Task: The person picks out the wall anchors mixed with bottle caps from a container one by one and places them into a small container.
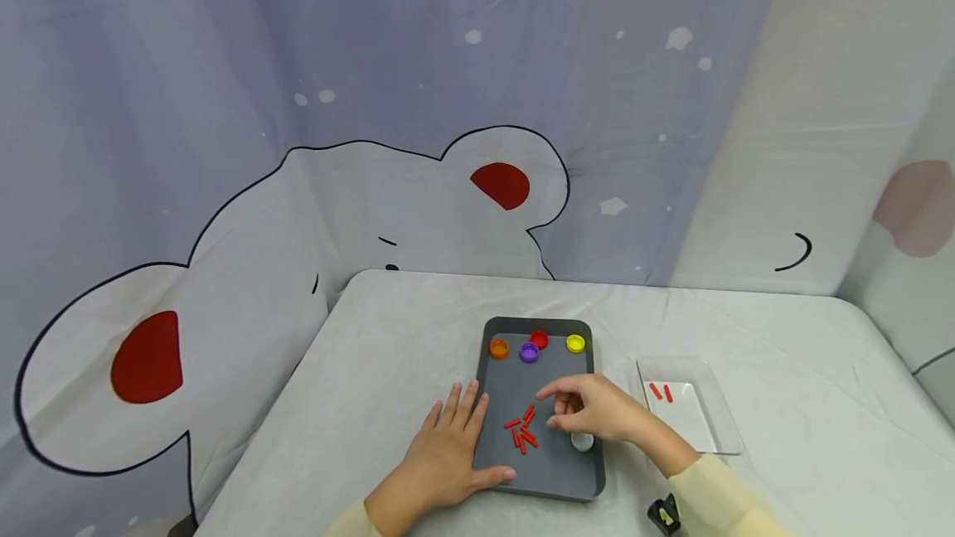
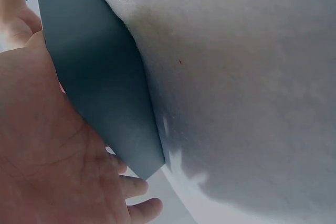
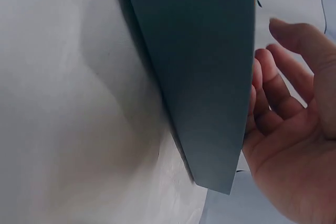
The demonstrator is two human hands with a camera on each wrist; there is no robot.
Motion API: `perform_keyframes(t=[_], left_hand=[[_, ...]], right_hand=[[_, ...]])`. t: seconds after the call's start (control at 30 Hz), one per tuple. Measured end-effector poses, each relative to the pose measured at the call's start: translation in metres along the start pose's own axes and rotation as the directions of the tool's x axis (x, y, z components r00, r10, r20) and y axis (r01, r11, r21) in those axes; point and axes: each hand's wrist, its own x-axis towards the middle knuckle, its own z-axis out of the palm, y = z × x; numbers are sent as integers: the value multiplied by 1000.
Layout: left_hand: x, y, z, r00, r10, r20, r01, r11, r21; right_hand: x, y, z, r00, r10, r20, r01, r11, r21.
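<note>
A dark grey tray (image 1: pixel 552 475) lies on the table, and its side wall (image 2: pixel 100 72) fills much of both wrist views. My left hand (image 1: pixel 446 450) rests with spread fingers along the tray's left rim, thumb over the near left corner. Above the tray's right half is my right hand (image 1: pixel 597 408), index finger stretched left and the other fingers loosely bent. Its thumb (image 3: pixel 294 34) stands apart from the fingers, with nothing visible between them. Several small red sticks (image 1: pixel 528 436) lie in a loose group on the tray, left of the right hand's fingertips.
At the tray's far end stand an orange cap (image 1: pixel 499 348), a purple cap (image 1: pixel 529 352), a red cap (image 1: pixel 539 340) and a yellow cap (image 1: pixel 575 343). A white round piece (image 1: pixel 582 442) is partly under the right hand. A clear box (image 1: pixel 727 429) holds two red sticks (image 1: pixel 661 392).
</note>
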Motion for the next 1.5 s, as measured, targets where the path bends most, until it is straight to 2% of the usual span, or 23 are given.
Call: perform_keyframes(t=[0.13, 0.27, 0.57, 0.87, 1.5], left_hand=[[2, -1, 2, 1000, 0, 1, 0, 1000, 5], [2, -2, 3, 1000, -1, 3, 1, 1000, 5], [2, -2, 3, 1000, 8, -1, -8, 1000, -2], [2, -2, 1, 1000, 16, 4, -16, 1000, -18], [-1, 1, -2, 1000, 3, 15, -3, 1000, -17]], right_hand=[[7, 3, 4, 996, -28, 79, 29, 1000, -9], [14, 2, 7, 989, -14, 148, 20, 999, -42], [27, 2, 13, 973, -16, 228, 49, 989, -141], [33, 4, 19, 970, -14, 244, 66, 977, -203], [34, 8, 24, 971, 1, 239, 48, 979, -199]])
